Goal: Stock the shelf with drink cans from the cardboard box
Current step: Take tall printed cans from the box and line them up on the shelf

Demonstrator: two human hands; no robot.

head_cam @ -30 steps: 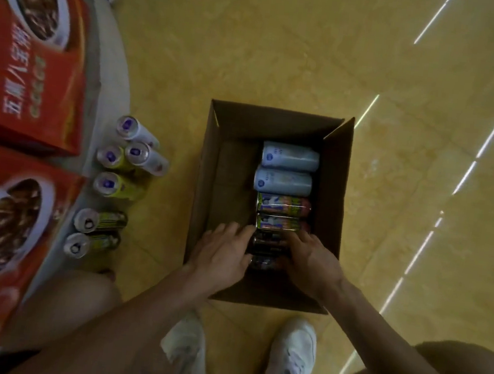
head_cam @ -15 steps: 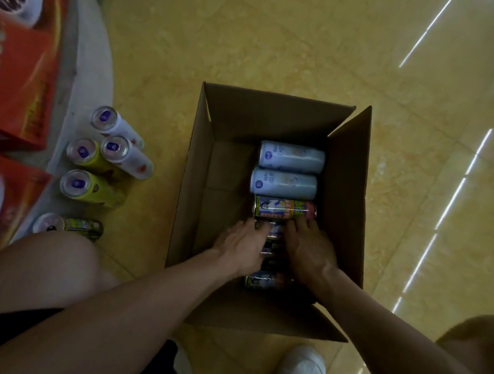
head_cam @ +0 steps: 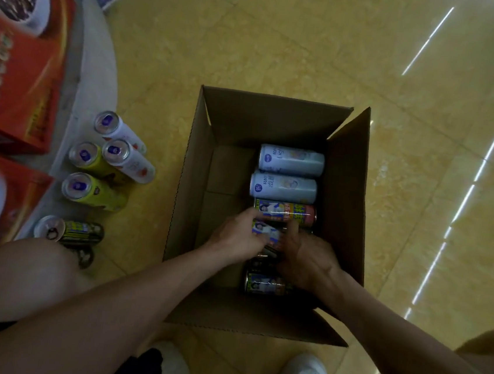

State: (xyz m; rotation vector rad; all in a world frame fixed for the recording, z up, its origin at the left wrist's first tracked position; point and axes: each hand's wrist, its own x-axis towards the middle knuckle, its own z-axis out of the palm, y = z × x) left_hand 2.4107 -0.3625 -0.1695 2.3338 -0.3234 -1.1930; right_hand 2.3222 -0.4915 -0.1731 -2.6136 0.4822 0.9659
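Box (head_cam: 197,181): brown cardboard, open, on the floor. Row of cans on their sides along its right wall: two pale cans (head_cam: 291,161) farthest, pink-ended can (head_cam: 291,213), dark can (head_cam: 269,284) nearest. Printed can (head_cam: 265,232) between, gripped by left hand (head_cam: 234,240) and right hand (head_cam: 308,260). Floor cans (head_cam: 92,192) stand left of the box.

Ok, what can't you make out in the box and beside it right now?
Head view only:
- Dark cans in the box: covered by the left hand and right hand, no count.
- Can between the hands: label blurred; the left hand grips it, the right hand's hold is unclear.
- Can beside the knee: mostly hidden by the knee.
- Red cartons: cut off by the left edge.
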